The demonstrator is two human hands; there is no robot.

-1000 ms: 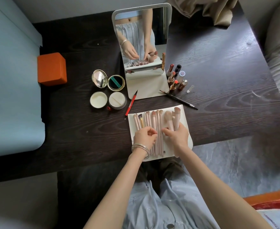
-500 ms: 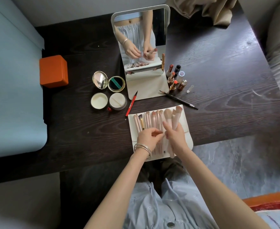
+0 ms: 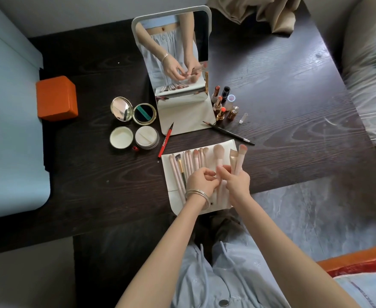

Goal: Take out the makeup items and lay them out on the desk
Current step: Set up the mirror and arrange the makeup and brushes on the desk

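We note a cream fabric brush roll (image 3: 173,196) lying open at the near edge of the dark wood-grain bench (image 3: 271,90), w/ a row of pale pink makeup brushes (image 3: 190,162) on it. Left hand (image 3: 201,181), silver bangles at wrist, sits curled over the brush handles; whether its fingers grip one, we cannot tell. Right hand (image 3: 238,182) fingers are closed round two pink brushes w/ coral tips (image 3: 240,156), heads pointing away. Lipsticks (image 3: 219,103) stand beside the white-framed mirror (image 3: 182,116); compacts (image 3: 133,111) lie on its other side.
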